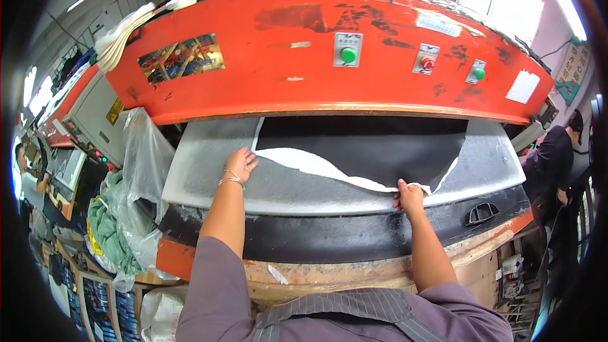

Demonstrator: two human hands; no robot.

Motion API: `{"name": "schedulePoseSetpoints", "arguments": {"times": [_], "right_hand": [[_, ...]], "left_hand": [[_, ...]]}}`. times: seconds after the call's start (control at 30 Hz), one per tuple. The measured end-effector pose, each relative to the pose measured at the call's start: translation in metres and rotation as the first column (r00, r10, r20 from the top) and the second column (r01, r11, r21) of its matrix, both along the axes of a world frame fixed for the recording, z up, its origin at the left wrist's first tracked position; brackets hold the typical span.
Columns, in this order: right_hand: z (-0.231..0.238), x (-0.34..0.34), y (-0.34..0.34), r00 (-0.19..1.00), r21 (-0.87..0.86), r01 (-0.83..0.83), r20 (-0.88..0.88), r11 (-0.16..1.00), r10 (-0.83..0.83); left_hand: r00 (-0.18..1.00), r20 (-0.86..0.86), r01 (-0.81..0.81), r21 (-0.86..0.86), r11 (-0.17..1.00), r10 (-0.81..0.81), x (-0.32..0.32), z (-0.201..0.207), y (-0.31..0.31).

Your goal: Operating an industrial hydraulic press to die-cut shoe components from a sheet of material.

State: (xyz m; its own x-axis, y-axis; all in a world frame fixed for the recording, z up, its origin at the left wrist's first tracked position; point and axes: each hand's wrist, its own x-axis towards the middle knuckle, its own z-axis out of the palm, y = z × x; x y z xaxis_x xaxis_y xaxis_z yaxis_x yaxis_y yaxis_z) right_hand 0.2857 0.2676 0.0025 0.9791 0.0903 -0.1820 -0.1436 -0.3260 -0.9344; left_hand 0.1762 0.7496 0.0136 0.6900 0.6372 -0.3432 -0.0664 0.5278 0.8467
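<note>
A black sheet with a white underside [361, 145], like leather or synthetic leather, lies on the pale worn bed [209, 161] of a large orange press. Its near edge is wavy and partly turned up, so the white shows. My left hand [242, 164], with a bracelet at the wrist, has its fingers bent and closed at the sheet's near left corner. Along the near edge, toward the right, my right hand [410, 199] pinches the sheet, thumb on top. The sheet's far side is hidden beneath the press head [253, 82].
A dark D-shaped frame, like a cutting die [483, 213], lies on the black front ledge [329, 235], to the right. Green and red push buttons [348, 55] are on the press head. Clear plastic sheeting [142, 164] hangs at left. Another person [554, 155] stands at right.
</note>
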Motion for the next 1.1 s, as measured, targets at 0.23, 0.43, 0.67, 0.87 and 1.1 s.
{"name": "schedulePoseSetpoints", "arguments": {"times": [0.23, 0.43, 0.67, 0.87, 1.1], "right_hand": [[-0.009, 0.008, -0.016, 0.958, 0.404, 0.200, -0.272, 0.893, -0.092], [0.004, 0.050, -0.061, 0.926, 0.600, 0.377, -0.224, 0.705, -0.305], [-0.028, 0.074, -0.101, 0.867, 0.546, 0.493, -0.240, 0.677, -0.437], [-0.004, 0.025, -0.151, 0.915, 0.490, 0.368, -0.038, 0.791, -0.402], [-0.004, 0.010, -0.155, 0.989, 0.782, 0.045, -0.121, 0.622, 0.081]], "left_hand": [[0.738, -0.667, 0.470, 0.614, 0.634, 0.099, 0.077, 0.024, -0.007], [0.808, -0.484, 0.508, 0.861, 0.017, 0.336, 0.075, 0.004, -0.006], [0.782, -0.432, 0.542, 0.828, -0.146, 0.449, 0.009, -0.015, -0.053], [0.777, -0.460, 0.573, 0.799, -0.183, 0.430, -0.050, -0.031, -0.096], [0.835, -0.463, 0.434, 0.886, 0.161, 0.297, -0.067, -0.034, -0.048]]}}
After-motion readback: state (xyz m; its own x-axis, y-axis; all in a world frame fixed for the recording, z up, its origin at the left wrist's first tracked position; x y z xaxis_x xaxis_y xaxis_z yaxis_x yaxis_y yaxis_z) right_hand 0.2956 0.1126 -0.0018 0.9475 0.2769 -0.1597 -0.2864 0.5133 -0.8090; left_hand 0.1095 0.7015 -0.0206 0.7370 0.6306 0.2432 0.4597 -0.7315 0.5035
